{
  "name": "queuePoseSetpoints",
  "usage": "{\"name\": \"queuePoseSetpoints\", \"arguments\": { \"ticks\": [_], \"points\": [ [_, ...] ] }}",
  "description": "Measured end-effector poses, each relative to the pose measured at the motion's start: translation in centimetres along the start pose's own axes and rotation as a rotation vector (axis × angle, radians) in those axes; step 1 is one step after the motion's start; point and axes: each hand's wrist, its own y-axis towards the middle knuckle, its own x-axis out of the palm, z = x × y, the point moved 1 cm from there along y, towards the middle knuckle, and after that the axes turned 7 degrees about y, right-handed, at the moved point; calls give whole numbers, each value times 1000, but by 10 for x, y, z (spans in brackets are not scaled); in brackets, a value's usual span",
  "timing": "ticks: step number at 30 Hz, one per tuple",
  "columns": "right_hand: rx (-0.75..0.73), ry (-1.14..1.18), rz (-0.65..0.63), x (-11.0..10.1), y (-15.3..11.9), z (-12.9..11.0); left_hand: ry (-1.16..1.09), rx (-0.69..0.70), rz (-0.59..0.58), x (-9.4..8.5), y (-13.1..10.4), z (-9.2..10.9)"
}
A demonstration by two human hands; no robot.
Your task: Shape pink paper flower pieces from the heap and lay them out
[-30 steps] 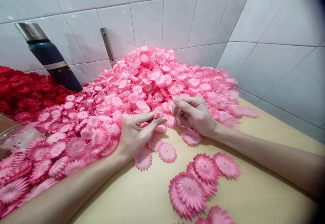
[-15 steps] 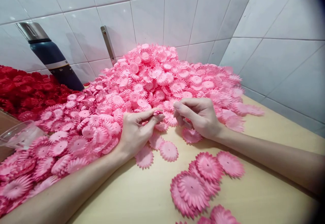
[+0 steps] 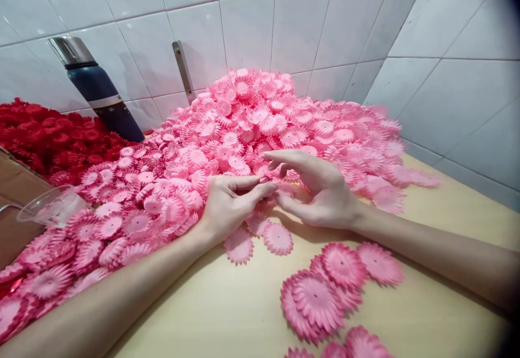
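Observation:
Pink petal discs form a large heap [image 3: 244,109] in the middle of the table. My left hand [image 3: 233,203] is closed in a pinch at the front of the heap, on something small and pinkish that its fingers mostly hide. Close to its right, my right hand [image 3: 320,190] is spread, with thumb and fingers apart around the left fingertips; no object shows gripped in it. A loose pink disc [image 3: 278,239] lies just below the hands. Nearer the front, several darker-edged pink discs [image 3: 314,301] overlap on the table.
At the left stand a dark blue bottle [image 3: 103,95], a red petal heap [image 3: 52,141], a clear plastic cup [image 3: 52,206] and a cardboard box [image 3: 20,201]. The yellowish table [image 3: 203,309] meets a tiled wall [image 3: 304,22] with a metal strip [image 3: 183,71].
My right hand has opened from a closed pose and come up to the left fingertips. My left hand keeps its pinch. The whole view has shifted slightly.

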Motion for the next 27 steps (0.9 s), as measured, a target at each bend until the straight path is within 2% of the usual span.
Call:
{"name": "queuePoseSetpoints", "arguments": {
  "ticks": [2, 5, 10, 12, 18, 22, 27],
  "points": [
    [-70, -40, -43, 1, 0, -1, -30, -21, -42, 0, 3, 3],
    [-94, -18, -52, 1, 2, -2, -108, -64, -64, -1, 7, 4],
    [4, 33, -75, 0, 2, 0, -102, -47, -114, -1, 8, 4],
    [59, 41, -46, -2, 1, 2, -139, -65, -97, -1, 8, 3],
    [129, 21, 65, -6, -3, 7, -317, -129, 72, 1, 10, -4],
    [180, 4, 104, -6, -2, 6, -301, -102, 53, 1, 10, -3],
    [200, -1, 59, -6, 0, 3, -268, -56, 34, 1, 9, -2]
  ]
}}
